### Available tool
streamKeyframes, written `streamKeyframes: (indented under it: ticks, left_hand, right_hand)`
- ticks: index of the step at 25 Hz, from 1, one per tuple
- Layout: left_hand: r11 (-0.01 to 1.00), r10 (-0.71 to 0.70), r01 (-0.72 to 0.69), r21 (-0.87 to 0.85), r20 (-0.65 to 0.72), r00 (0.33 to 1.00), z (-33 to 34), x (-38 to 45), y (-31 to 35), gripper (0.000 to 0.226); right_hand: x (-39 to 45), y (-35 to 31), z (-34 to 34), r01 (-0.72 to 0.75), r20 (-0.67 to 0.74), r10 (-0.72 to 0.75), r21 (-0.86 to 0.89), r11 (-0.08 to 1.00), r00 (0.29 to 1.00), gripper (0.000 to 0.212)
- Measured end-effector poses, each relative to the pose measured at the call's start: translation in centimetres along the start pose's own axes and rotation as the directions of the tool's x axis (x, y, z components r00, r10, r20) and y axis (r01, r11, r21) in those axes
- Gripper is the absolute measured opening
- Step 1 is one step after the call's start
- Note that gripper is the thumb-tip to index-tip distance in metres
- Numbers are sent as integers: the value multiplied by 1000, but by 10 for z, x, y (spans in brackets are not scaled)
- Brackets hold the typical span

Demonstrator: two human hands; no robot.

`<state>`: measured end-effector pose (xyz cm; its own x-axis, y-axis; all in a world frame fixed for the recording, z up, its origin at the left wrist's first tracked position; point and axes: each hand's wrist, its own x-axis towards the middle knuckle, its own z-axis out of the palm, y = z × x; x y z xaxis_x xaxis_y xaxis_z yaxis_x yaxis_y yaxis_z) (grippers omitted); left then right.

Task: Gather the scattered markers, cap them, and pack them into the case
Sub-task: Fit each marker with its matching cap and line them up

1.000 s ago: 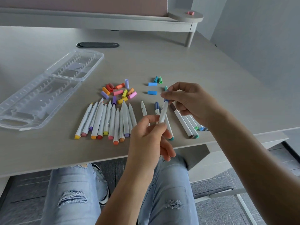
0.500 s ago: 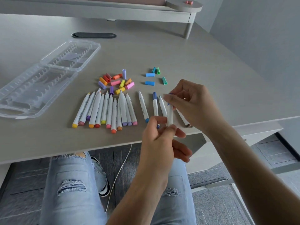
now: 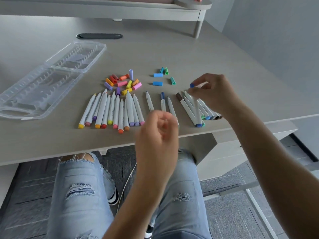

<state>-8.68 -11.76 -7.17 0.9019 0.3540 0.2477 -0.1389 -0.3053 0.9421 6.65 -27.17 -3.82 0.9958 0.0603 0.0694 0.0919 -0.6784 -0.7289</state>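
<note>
My right hand (image 3: 215, 94) hovers over the right-hand markers (image 3: 206, 110) and pinches a small blue cap (image 3: 192, 85) at its fingertips. Below its thumb a white marker with a blue end (image 3: 196, 111) slants across that group; I cannot tell whether the hand grips it. My left hand (image 3: 158, 135) is blurred at the table's front edge, fingers loosely curled, holding nothing. A row of several white markers (image 3: 112, 111) lies left of centre, with three more markers (image 3: 163, 104) beside them. Loose warm-coloured caps (image 3: 120, 81) and blue and green caps (image 3: 158, 83) lie behind. The clear case (image 3: 34, 94) lies open at left.
A dark flat oblong object (image 3: 99, 36) lies at the back of the grey table (image 3: 198, 54). A raised shelf (image 3: 189, 6) spans the rear. The table's front edge runs just under my left hand; my knees in torn jeans are below.
My left hand has let go of the marker and dropped back toward the table edge. My right hand has moved right and away, carrying the blue cap over the right-hand markers.
</note>
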Motion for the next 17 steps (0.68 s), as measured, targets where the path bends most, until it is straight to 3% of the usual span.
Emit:
streamKeyframes:
  ticks: [2, 4, 8, 10, 17]
  left_hand:
    - [946, 152, -114, 303, -106, 983, -8, 24, -1, 8]
    - [856, 188, -109, 506, -108, 976, -11, 49, -1, 13]
    - [661, 3, -7, 750, 7, 1000, -3, 72, 1, 21]
    - [551, -40, -5, 834, 32, 999, 1, 76, -1, 15]
    - [428, -110, 2, 904, 50, 993, 12, 90, -2, 14]
  right_hand:
    - [5, -5, 8, 47, 57, -40, -115, 992, 998, 20]
    - [7, -9, 17, 94, 59, -82, -248, 964, 995, 23]
    - [7, -8, 30, 150, 28, -155, -471, 869, 987, 27]
    - [11, -8, 30, 156, 10, -175, -505, 849, 984, 24]
    - [55, -16, 36, 116, -5, -133, -458, 882, 991, 11]
